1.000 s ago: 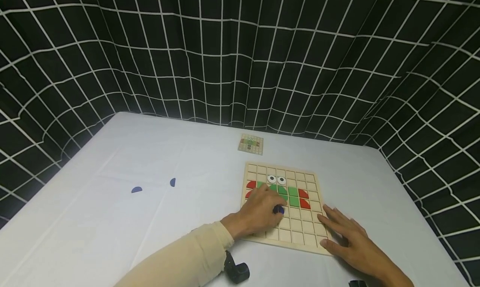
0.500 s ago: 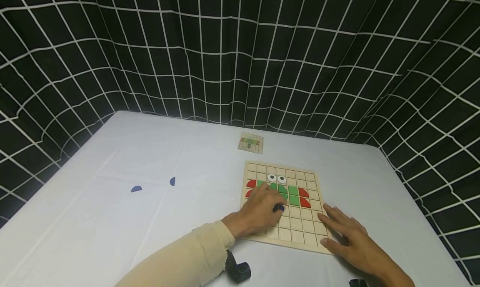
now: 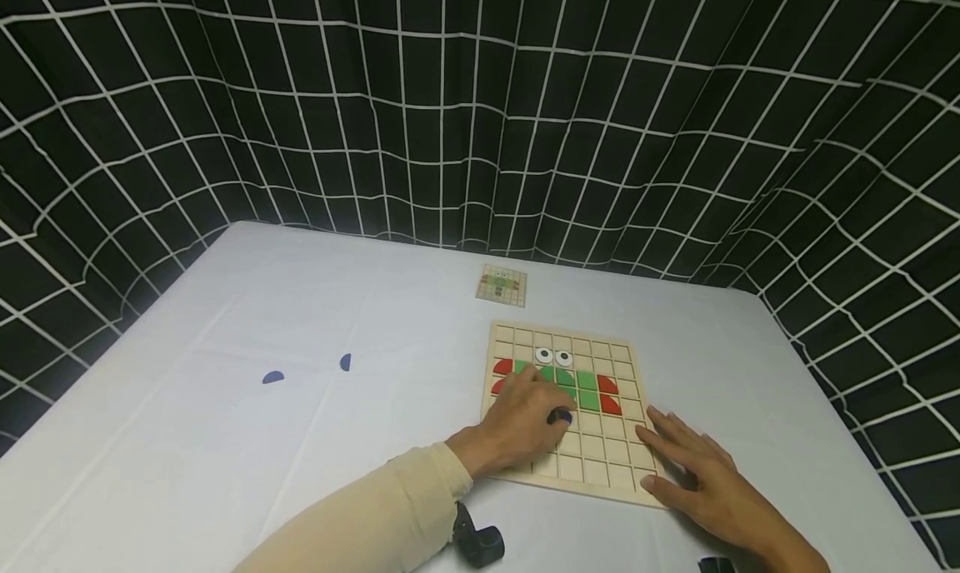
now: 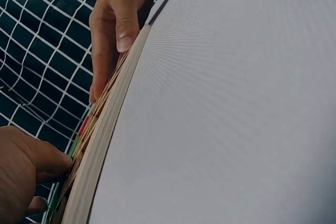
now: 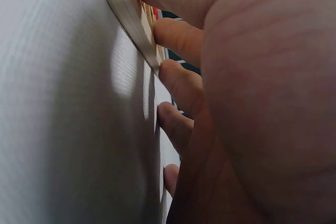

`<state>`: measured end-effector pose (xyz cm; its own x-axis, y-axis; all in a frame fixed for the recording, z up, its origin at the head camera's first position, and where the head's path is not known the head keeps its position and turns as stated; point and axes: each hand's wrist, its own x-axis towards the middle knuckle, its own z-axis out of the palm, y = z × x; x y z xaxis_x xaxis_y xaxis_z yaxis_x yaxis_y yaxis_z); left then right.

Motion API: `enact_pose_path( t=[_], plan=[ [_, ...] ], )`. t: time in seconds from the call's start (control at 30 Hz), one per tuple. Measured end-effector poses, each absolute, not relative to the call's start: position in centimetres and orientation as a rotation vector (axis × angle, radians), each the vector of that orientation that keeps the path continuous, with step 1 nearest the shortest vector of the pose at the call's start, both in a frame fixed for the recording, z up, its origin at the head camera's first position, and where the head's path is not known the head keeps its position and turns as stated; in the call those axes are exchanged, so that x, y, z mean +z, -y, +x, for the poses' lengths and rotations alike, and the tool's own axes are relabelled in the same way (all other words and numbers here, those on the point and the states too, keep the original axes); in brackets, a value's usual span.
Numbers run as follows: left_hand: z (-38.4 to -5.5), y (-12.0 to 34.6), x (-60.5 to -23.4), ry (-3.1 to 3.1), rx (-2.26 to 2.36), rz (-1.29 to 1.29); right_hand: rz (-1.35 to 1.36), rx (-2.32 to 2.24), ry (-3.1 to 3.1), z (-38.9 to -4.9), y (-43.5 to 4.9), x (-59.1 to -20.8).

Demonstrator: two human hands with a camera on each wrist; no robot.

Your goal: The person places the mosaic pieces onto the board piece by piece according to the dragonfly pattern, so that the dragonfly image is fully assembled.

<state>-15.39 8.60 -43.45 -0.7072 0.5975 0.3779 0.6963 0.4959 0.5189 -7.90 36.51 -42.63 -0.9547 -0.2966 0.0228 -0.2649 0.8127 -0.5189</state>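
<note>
My left hand (image 3: pixel 521 419) reaches over the wooden grid board (image 3: pixel 596 452), with a small dark blue piece (image 3: pixel 566 416) showing between its thumb and fingers. The piece's full shape is hidden by the hand. Green pieces (image 3: pixel 588 381) and red pieces (image 3: pixel 611 404) fill cells in the board's middle rows, some covered by that hand. Two round eye pieces (image 3: pixel 553 356) sit above them. At the board's right edge, my right hand (image 3: pixel 701 481) lies with spread fingers, its thumb and fingertips touching the rim. In the right wrist view, the board's corner (image 5: pixel 121 3) is beside those fingertips.
Two blue half-circle pieces (image 3: pixel 273 377) lie apart on the white table (image 3: pixel 187 440) at the left. Behind the board is a small pattern card (image 3: pixel 502 286). A black wrist camera (image 3: pixel 480 546) hangs under the left sleeve. A dark gridded curtain (image 3: pixel 420 98) surrounds the table.
Almost nothing moves. The left hand shifts very slightly to the right with the blue piece, while the right hand stays at the board's edge.
</note>
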Motion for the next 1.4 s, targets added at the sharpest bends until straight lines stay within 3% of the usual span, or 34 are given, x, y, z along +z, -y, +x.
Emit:
enact_pose_path(
  t=[1.07,1.4],
  plan=[
    [-14.8,-7.2,-42.5,2.642,-1.000,-0.981,-0.455,-0.823,-2.950,-7.9,-36.6,-42.5],
    [-14.4,-3.6,-40.4,2.462,-1.120,-0.925,-0.360,-0.793,-2.936,-7.6,-36.1,-42.2]
  ],
)
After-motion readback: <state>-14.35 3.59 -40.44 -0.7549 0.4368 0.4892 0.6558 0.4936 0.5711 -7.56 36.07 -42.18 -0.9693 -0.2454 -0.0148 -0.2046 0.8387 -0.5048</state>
